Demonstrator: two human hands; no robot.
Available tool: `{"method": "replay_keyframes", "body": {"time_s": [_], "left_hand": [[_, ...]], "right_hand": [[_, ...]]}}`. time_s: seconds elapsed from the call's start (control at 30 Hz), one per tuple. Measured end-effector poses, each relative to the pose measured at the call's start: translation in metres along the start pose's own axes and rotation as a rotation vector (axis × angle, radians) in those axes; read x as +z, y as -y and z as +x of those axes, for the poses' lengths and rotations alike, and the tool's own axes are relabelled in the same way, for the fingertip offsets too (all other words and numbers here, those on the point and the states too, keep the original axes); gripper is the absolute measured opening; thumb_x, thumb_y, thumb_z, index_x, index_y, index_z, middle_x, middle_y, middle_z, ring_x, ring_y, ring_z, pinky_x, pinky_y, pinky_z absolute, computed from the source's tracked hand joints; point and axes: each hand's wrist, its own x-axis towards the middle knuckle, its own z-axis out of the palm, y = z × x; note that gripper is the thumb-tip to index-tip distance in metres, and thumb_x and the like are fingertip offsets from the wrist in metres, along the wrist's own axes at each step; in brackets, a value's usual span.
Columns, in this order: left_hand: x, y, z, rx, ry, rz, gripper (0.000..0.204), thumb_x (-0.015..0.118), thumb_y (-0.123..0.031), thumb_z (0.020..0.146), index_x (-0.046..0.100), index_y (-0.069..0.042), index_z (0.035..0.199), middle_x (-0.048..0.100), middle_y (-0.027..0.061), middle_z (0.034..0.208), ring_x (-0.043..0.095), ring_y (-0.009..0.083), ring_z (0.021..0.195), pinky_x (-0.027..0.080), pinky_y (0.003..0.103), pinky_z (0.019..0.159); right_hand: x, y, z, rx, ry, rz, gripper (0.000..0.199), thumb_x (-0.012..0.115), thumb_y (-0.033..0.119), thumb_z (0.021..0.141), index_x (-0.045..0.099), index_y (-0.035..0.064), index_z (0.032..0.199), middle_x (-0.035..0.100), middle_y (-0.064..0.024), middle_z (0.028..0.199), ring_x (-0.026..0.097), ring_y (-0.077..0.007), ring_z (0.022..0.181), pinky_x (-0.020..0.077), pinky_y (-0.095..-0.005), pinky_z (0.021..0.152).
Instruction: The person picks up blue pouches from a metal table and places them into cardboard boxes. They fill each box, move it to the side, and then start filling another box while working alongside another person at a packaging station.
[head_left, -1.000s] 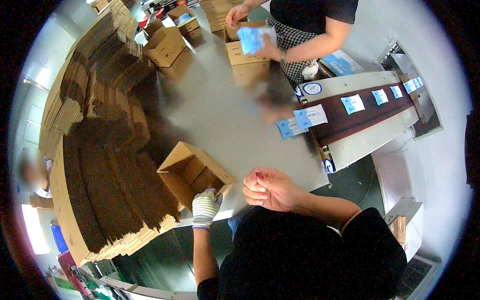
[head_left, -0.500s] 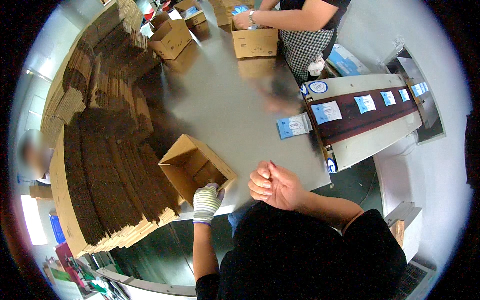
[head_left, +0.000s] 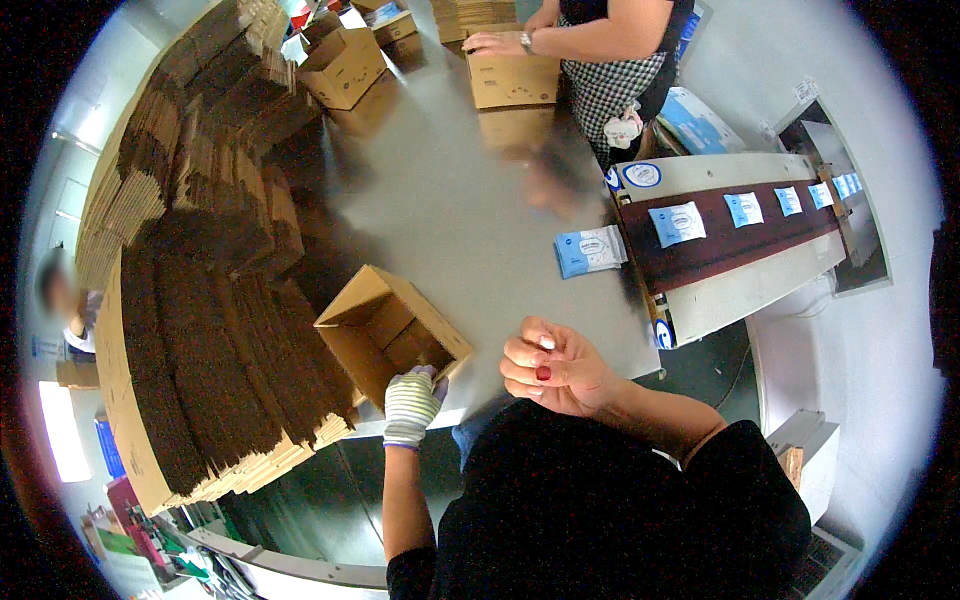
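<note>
An open cardboard box (head_left: pixel 405 335) sits tilted toward me at the near left of the metal table, its inside bare. My left hand (head_left: pixel 412 405), in a striped white and green glove, grips the box's near right rim. The fingertips are partly hidden behind that wall. My bare right hand (head_left: pixel 552 368) hovers over the near table edge, fingers curled and thumb folded across them. Nothing shows in it. Beyond it, a small pile of blue and white soft packs (head_left: pixel 588 251) lies at the table's right edge, beside the conveyor's end.
A conveyor belt (head_left: pixel 700 255) at the right carries several blue and white packs (head_left: pixel 678 224). Tall stacks of flattened cardboard (head_left: pixel 200 370) line the left. Across the table (head_left: pixel 430 190), a co-worker's hand (head_left: pixel 495 43) rests on another box (head_left: pixel 515 82). More open boxes (head_left: pixel 345 70) stand at the back.
My right thumb has folded down over the curled fingers. Packs sit at different places on the belt. The co-worker's hand has moved from blue packs inside the far box to its top.
</note>
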Motion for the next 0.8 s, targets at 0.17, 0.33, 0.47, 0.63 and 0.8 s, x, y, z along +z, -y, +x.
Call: {"method": "replay_keyframes", "body": {"time_s": [0.17,0.33,0.47,0.63,0.8], "left_hand": [[0.003,0.003,-0.001,0.01,-0.031,-0.049,0.025,0.058,-0.032,0.078,0.06,-0.007,0.082,0.062,0.0121,0.079,0.059,0.0305,0.07,0.045,0.04,0.068],[0.0,0.0,0.007,-0.034,0.116,-0.025,0.025,0.057,-0.031,0.078,0.06,-0.006,0.082,0.062,0.0127,0.081,0.058,0.0315,0.072,0.045,0.04,0.07],[-0.003,0.0,0.007,-0.032,0.117,-0.008,0.028,0.056,-0.031,0.078,0.061,-0.004,0.086,0.062,0.0135,0.082,0.059,0.0316,0.074,0.045,0.04,0.072],[-0.002,0.001,0.009,0.024,0.02,-0.043,0.022,0.058,-0.027,0.077,0.059,-0.005,0.078,0.06,0.0138,0.076,0.058,0.0318,0.07,0.044,0.041,0.069],[0.002,0.006,0.01,0.004,0.064,-0.072,0.02,0.059,-0.026,0.076,0.057,-0.006,0.074,0.059,0.0135,0.073,0.057,0.0319,0.068,0.044,0.041,0.068]], "right_hand": [[-0.011,0.001,0.006,0.061,-0.079,-0.028,0.021,0.055,0.001,0.084,0.04,0.0154,0.081,0.039,0.0051,0.075,0.037,-0.0069,0.067,0.0334,-0.0229,0.063],[-0.055,-0.002,0.007,0.033,-0.092,0.002,0.015,0.06,0.009,0.084,0.048,0.012,0.092,0.043,0.0018,0.076,0.043,-0.0111,0.07,0.0378,-0.0275,0.068],[-0.074,0.008,0.008,0.04,-0.222,-0.139,0.012,0.059,0.014,0.086,0.052,0.0085,0.094,0.049,-0.0001,0.076,0.046,-0.0119,0.068,0.0399,-0.0283,0.065],[-0.107,0.047,0.009,0.126,-0.442,-0.602,0.011,0.057,0.014,0.087,0.056,0.0063,0.093,0.056,-0.0031,0.076,0.053,-0.0133,0.068,0.0425,-0.0276,0.065],[-0.165,0.132,0.023,0.202,-0.305,-2.177,0.028,0.06,0.028,0.08,0.06,0.0052,0.097,0.061,-0.0118,0.088,0.056,-0.0287,0.086,0.0435,-0.0375,0.077]]}}
